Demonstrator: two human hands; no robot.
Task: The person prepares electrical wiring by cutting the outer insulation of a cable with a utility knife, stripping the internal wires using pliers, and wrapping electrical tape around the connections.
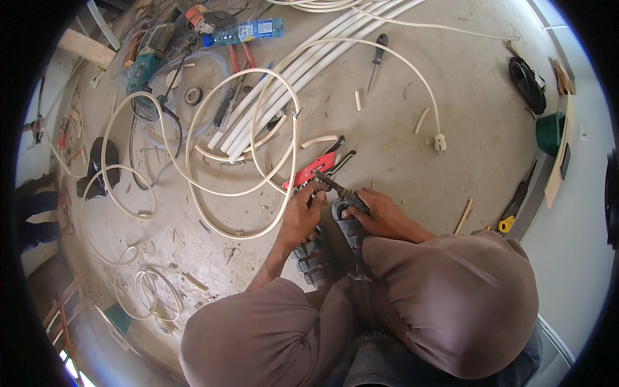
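Note:
My right hand (385, 218) is closed around a dark hand tool (335, 186) with a narrow front part; its exact kind is unclear. The tool's front end points up and left, close to the fingers of my left hand (298, 218). Those fingers are pinched together, and whatever is in them is too small to make out. Just beyond both hands a red tool with dark handles (311, 169) lies on the floor. A cream cable (295, 122) runs in large loops left of my hands, and its plug (440, 143) rests on the floor at the right.
White pipes (284, 90) lie diagonally ahead, with a screwdriver (376, 61) to their right. At the far left are a teal power tool (143, 76), a red grinder (200, 19) and a plastic bottle (245, 31). A green bucket (549, 133) stands by the right wall. Short offcuts are scattered about.

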